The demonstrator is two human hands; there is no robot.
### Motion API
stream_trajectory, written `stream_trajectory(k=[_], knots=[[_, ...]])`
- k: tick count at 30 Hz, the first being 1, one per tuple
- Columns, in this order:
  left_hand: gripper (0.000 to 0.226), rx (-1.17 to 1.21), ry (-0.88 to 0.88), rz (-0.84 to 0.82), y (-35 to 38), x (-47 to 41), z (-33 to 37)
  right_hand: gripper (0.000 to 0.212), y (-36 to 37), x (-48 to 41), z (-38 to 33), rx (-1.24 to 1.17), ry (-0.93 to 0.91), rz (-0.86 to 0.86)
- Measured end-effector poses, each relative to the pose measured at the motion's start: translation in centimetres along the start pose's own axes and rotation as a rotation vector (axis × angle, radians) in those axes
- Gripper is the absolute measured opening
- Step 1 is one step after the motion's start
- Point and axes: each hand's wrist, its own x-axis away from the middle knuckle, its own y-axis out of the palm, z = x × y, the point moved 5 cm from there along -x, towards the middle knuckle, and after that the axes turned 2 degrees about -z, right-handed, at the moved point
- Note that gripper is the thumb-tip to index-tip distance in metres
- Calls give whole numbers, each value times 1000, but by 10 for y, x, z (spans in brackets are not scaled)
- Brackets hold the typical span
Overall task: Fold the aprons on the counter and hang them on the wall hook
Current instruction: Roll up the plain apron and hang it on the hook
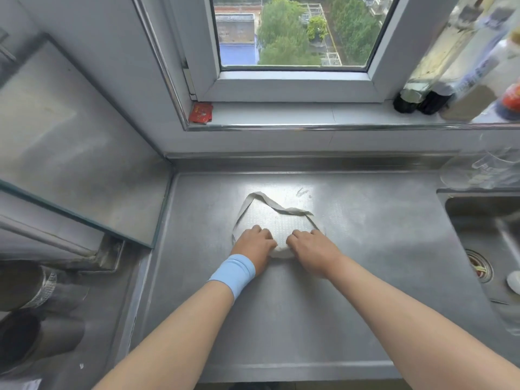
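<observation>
Apron (281, 251) status: folding is well advanced – the cloth has been reduced to a small, compact white bundle lying on the steel counter (309, 319), a little left of centre and well left of the sink (484, 235). Most of the bundle is covered by the hands; only a rounded pale edge shows between them.

Strap (270, 203): a flat, light-coloured band running out of the bundle on the far side. It forms an open loop lying flat on the counter, with one twist at its far right. It has not been tucked in (judged useful, since the loop is what would go over a hook).

Grip:
- Left hand (254, 244), with a blue wristband (233, 273), has its fingers curled over the left end of the bundle and holds it.
- Right hand (312, 249) does the same at the right end, fingers curled onto the cloth.

Remaining steps, as judged: finish compressing or squaring the bundle, then lift it and hang it – no wall hook is in view. The task names several aprons; only this one can be seen.
</observation>
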Motion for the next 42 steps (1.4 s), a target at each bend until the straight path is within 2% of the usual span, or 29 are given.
stream_trajectory(k=[3,5,7,11,15,22,24,26,28,30,32,36,40,42], knots=[[21,215,-97,-127,-23,-11,-15,17,-25,-11,13,-184,95,-121],[17,293,-108,-229,-40,-17,-25,24,-48,-16,22,-310,142,-169],[16,410,-89,-310,-62,-20,-31,26,-71,-20,32,-381,178,-226],[19,570,-30,-384,-99,-22,-31,5,-116,-22,49,-506,231,-333],[23,668,-16,-477,-119,-20,-28,11,-152,-17,55,-544,258,-410],[24,866,-42,-425,-148,-2,-18,10,-189,-14,59,-518,195,-323],[25,966,-71,-378,-152,4,-15,15,-194,-20,62,-391,149,-239],[27,1131,-129,-324,-157,14,-13,34,-205,-26,61,-125,80,33],[28,1322,-185,-252,-162,24,-15,49,-212,-21,51,51,-74,354],[27,1489,-217,-184,-169,32,-15,57,-211,-12,36,212,-199,535],[26,1599,-208,-165,-177,40,-9,55,-206,-9,23,332,-234,632],[26,1730,-186,-128,-190,56,6,41,-212,-8,4,347,-188,807],[24,1723,-229,-83,-191,71,3,39,-217,-14,-7,387,-212,827],[34,1646,-281,-72,-191,79,-6,40,-225,-15,-8,363,-203,820]])
